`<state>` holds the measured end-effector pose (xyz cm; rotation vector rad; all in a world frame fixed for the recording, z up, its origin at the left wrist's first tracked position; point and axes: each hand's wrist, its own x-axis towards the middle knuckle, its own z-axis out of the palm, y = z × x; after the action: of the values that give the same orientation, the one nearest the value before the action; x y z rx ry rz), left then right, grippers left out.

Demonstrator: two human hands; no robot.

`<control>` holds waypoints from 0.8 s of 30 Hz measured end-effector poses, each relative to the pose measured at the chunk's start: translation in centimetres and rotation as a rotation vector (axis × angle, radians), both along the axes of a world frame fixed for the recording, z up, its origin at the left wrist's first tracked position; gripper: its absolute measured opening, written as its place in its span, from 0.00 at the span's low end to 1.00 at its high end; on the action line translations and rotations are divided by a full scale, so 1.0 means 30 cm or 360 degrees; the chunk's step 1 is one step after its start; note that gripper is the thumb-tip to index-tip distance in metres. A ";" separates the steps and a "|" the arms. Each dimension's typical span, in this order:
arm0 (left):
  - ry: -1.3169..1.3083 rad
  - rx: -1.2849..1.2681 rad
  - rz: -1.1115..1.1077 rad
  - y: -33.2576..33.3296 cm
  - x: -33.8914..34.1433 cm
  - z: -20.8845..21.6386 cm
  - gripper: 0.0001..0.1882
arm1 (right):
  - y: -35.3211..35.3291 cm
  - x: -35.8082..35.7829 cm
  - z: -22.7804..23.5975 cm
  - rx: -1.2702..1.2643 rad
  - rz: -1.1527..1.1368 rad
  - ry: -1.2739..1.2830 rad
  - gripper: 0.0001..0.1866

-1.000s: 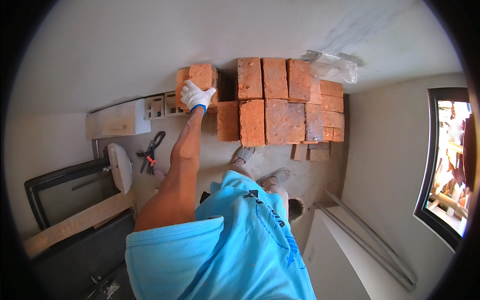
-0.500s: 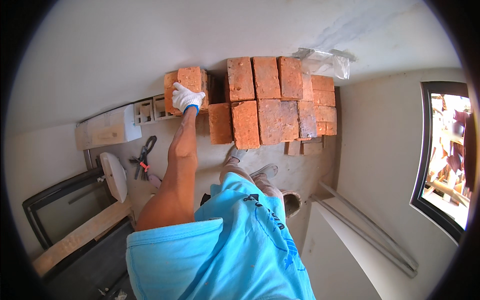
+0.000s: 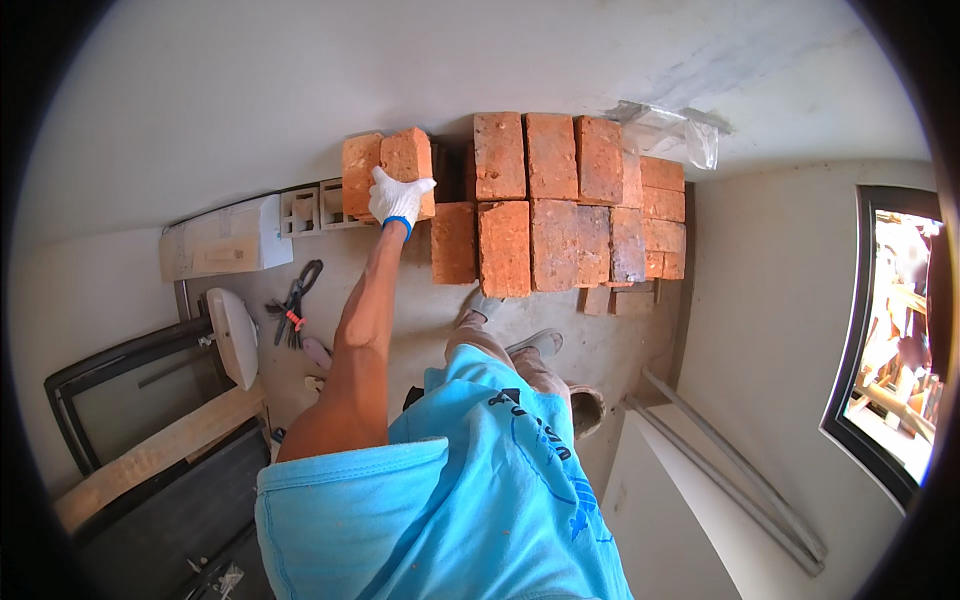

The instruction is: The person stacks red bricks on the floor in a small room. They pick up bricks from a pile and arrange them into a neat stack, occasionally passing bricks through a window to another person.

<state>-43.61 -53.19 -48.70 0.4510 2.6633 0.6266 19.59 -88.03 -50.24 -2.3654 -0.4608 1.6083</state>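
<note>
My left hand, in a white knitted glove with a blue cuff, is closed on the near end of an orange-red brick. The thumb side lies at the gap toward a neighbouring brick, which stands just to the left. The fingers on the far side of the held brick are partly hidden. To the right rises a larger stack of bricks in rows against the wall, some with dark grey patches. My right hand is out of the picture.
Hollow blocks and a white box line the wall at left. A black cable bundle lies on the floor. Black frames and a wooden plank lean at lower left. Metal bars lean at right, near a window.
The view has shifted slightly, moving the scene rightward. My left hand has closed further round the brick's near end, and that brick has moved slightly right of its neighbour.
</note>
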 end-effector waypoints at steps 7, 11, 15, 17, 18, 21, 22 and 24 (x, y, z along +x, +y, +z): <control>-0.0243 0.0425 -0.0065 -0.066 0.113 0.028 0.64 | 0.019 0.010 -0.007 -0.0005 0.0021 0.0021 0.20; -0.0288 0.0594 -0.0189 -0.060 0.259 0.156 0.57 | 0.020 0.013 -0.007 0.0011 0.0010 0.0017 0.20; -0.0570 0.0609 -0.0332 0.027 0.372 0.219 0.53 | 0.026 0.025 -0.012 0.0051 0.0020 0.0021 0.21; -0.0371 0.0504 -0.0395 0.089 0.428 0.175 0.55 | 0.019 0.032 -0.020 0.0065 0.0010 0.0037 0.21; -0.0337 0.0415 -0.0415 0.125 0.467 0.223 0.58 | 0.037 0.031 -0.027 0.0067 0.0029 0.0034 0.21; -0.0149 0.0393 -0.0445 0.231 0.553 0.205 0.60 | 0.059 0.025 -0.040 0.0076 0.0051 0.0037 0.21; -0.0161 0.0363 -0.0418 0.270 0.572 0.215 0.60 | 0.064 0.031 -0.042 0.0075 0.0063 0.0041 0.21; -0.0179 0.0288 -0.0367 0.331 0.616 0.225 0.59 | 0.070 0.027 -0.058 0.0081 0.0084 0.0055 0.22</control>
<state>-25.13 -43.25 -41.94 0.7381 2.4130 0.7986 20.40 -85.93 -51.98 -2.3034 -0.5549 1.6372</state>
